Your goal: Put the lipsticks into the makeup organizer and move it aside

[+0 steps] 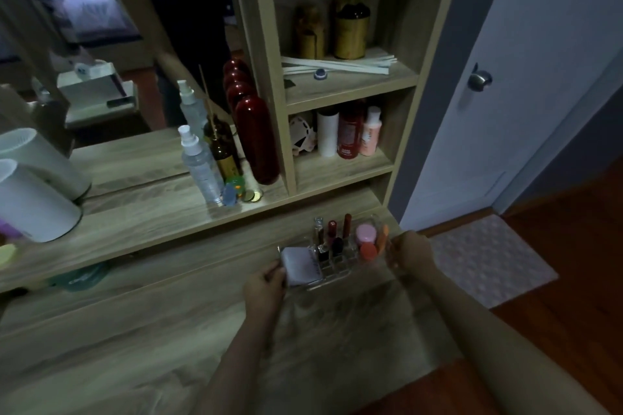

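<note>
A clear plastic makeup organizer (332,274) sits on the wooden dresser top near its right edge. Several lipsticks (332,236) stand upright in its middle slots, red and dark ones. A white compact (300,264) lies in its left part; a pink jar (365,233) and an orange jar (368,251) fill its right part. My left hand (266,283) grips the organizer's left end. My right hand (411,251) grips its right end. Whether the organizer rests on the wood or is lifted, I cannot tell.
A raised ledge behind holds a clear spray bottle (199,165), a brown bottle (224,155), a tall red bottle (256,141) and a white canister (32,202). Shelves (340,168) with bottles stand behind the organizer. A door (505,94) and a mat (488,259) lie to the right.
</note>
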